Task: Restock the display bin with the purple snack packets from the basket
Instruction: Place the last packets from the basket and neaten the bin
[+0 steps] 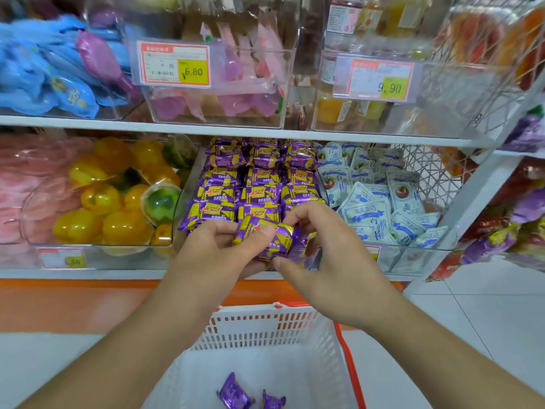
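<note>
Both hands meet at the front of the clear display bin (188, 187) on the lower shelf, which holds rows of purple and yellow snack packets (259, 178). My left hand (218, 252) grips a purple packet (265, 237) from below with the thumb on top. My right hand (330, 255) pinches the same packet's right end, fingers curled over it. Below, the white basket (265, 329) with orange handles holds two purple packets (236, 394) at its bottom.
Left of the bin is a bin of yellow and green jelly cups (118, 196); right of it a bin of white and blue sachets (380, 202). The upper shelf carries clear bins with price tags (174, 64). White tiled floor (486, 320) lies to the right.
</note>
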Motion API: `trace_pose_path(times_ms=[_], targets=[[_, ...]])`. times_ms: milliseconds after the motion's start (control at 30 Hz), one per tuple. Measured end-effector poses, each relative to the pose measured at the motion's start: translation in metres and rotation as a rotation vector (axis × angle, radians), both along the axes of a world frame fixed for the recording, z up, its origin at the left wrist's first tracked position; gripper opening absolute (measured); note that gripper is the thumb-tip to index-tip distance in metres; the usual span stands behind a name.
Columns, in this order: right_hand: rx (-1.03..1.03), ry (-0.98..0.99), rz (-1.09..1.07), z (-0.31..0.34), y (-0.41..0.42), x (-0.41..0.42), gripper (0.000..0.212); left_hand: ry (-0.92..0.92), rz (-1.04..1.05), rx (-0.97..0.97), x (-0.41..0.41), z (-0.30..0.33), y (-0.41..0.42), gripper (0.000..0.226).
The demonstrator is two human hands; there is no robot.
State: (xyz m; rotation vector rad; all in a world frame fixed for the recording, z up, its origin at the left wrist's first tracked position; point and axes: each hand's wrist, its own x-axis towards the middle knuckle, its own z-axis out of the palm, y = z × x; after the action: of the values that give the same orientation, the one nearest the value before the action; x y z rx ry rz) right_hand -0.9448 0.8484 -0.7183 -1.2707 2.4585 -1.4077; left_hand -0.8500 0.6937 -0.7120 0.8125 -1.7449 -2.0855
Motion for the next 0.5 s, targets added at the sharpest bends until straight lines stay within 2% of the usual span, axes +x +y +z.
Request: trace_pose_path(times_ms=[100,133,267,400,500], targets=[[-0.038,-0.078,-0.026,0.006,0.002,-0.017,0.041,-0.021,-0.010,-0.215,-0.011,0.006,-0.002,0.089],[-0.055,-0.123,-0.026,0.008,0.002,-0.025,0.040,-0.026,-0.034,-0.312,-0.016,0.007,-0.005,0.086],[-0.096,-0.250,-0.072,0.012,-0.006,-0.067,0.036,-0.001,-0.121,-0.641,-0.056,0.011,-0.020,0.041],[-0.060,-0.102,-0.196,0.004,-0.021,-0.121,0.038,-0.040,-0.147,-0.917,-0.105,0.017,-0.027,0.036],[-0.038,-0.078,-0.256,-0.001,-0.032,-0.151,0.037,-0.122,-0.188,-1.015,-0.131,0.017,-0.024,0.023]])
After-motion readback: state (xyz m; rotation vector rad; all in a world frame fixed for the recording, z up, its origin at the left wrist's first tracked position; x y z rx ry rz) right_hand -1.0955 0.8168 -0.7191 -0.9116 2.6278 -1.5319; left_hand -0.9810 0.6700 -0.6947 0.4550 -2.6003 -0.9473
